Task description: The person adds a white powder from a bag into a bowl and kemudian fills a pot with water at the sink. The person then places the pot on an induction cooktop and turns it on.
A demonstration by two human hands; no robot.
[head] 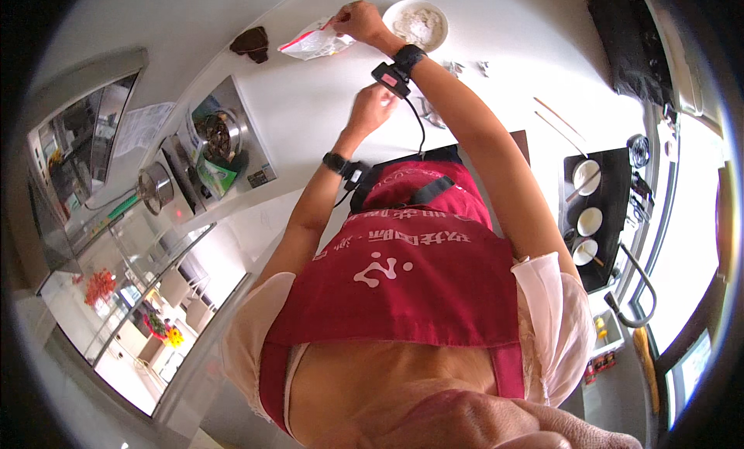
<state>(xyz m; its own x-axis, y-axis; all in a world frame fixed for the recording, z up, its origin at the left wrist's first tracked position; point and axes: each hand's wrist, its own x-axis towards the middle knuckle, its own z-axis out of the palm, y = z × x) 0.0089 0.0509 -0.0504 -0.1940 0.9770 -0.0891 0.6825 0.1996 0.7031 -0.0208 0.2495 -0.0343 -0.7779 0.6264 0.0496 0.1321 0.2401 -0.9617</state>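
Observation:
My right hand (360, 22) reaches far out, its fingers closed at the red-edged opening of a clear plastic zip bag (319, 42) on the white counter. Right beside that hand is a white bowl (445, 27) holding a pale, floury powder. Closer to my body, my left hand (372, 107) is held over the counter with curled fingers; blur hides whether anything is in them. Small crumpled clear plastic pieces (431, 113) lie to its right, partly behind my right forearm. Both wrists wear black straps with small devices and cables.
A dark brown object (250, 44) lies left of the bag. Farther left are a metal pot of dark food pieces (218, 135), a green packet (216, 175) and a steel pot (155, 187). Chopsticks (559, 119), a dark sink area with several white bowls (590, 221) and a faucet (646, 286) are right.

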